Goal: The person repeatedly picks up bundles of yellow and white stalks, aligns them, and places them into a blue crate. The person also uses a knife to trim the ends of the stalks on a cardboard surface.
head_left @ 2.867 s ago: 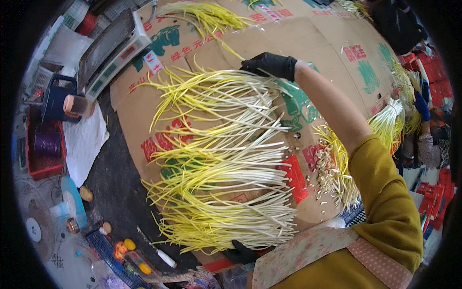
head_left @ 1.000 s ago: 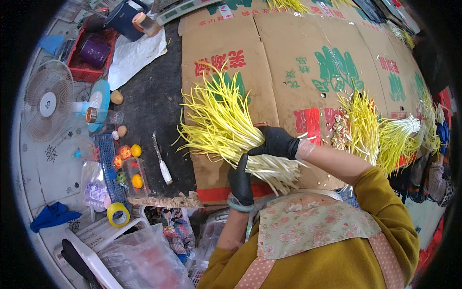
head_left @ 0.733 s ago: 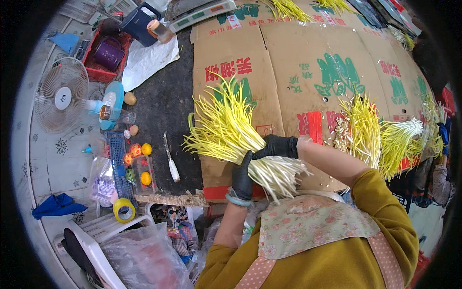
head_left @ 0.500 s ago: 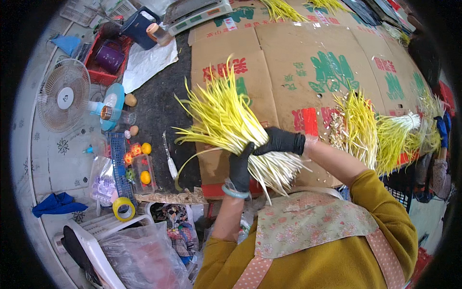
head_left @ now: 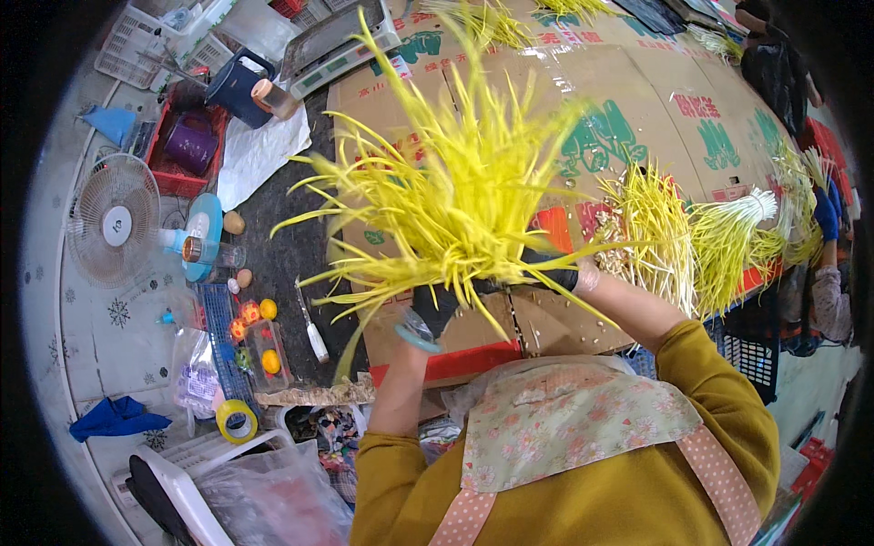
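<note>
A large bunch of yellow chives (head_left: 455, 196) stands over the cardboard with its leaves fanned up and outward. Some tips are smeared by motion. My left hand (head_left: 435, 308), in a black glove, is closed round the bunch on its near left side. At the right side my black-gloved right hand (head_left: 553, 271) grips the same bunch. Leaves cover most of my fingers, and the white stem ends are hidden beneath. To the right on the cardboard lies a loose pile of yellow chives (head_left: 651, 237), and beyond it a bundle (head_left: 733, 238) with its white ends together.
Flattened cardboard (head_left: 583, 82) covers the table. A white-handled knife (head_left: 312, 329) lies on the dark strip at left, near a clear tray with orange balls (head_left: 270, 361), yellow tape (head_left: 237, 421) and a fan (head_left: 116, 226). A scale (head_left: 341, 50) stands far left. Another person's blue-gloved hand (head_left: 827, 214) is at far right.
Both hands have turned the bunch from lying slanted to upright, leaves toward me, so the white stems are now out of sight. My view has shifted slightly. Both hands still grip the bunch.
</note>
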A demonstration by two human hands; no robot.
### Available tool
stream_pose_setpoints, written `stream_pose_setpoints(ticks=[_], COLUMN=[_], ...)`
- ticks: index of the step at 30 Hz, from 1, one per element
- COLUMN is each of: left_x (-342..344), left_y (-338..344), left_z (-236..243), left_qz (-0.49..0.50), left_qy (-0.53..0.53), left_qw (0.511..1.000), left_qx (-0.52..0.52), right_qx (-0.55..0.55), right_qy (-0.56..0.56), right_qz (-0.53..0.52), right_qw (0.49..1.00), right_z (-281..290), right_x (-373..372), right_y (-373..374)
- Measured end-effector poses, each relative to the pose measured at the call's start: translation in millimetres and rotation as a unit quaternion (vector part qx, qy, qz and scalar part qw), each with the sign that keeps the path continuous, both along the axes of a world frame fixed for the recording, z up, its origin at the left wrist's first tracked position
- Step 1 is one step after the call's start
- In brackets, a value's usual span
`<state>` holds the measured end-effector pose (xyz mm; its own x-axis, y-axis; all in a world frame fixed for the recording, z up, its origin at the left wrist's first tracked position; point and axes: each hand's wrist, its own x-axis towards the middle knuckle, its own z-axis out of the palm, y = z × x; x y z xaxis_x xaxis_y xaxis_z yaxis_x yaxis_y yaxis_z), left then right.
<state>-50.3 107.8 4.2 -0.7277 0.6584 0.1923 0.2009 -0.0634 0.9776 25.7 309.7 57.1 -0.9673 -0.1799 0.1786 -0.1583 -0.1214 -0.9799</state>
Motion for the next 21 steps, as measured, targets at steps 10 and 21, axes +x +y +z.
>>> stream_pose_setpoints(ticks=[10, 21], left_x=[21.9, -103.7], left_y=[8.2, 146.8], left_z=[21.8, 94.2], left_qz=[0.063, 0.002], left_qy=[-0.116, -0.173], left_qw=[0.991, 0.962], left_qx=[0.031, 0.212], right_qx=[0.063, 0.23], right_qy=[0.024, 0.04], right_qz=[0.03, -0.228], right_qw=[0.997, 0.945], right_z=[-19.6, 90.2], right_x=[-12.8, -127.8], right_y=[-0.8, 77.6])
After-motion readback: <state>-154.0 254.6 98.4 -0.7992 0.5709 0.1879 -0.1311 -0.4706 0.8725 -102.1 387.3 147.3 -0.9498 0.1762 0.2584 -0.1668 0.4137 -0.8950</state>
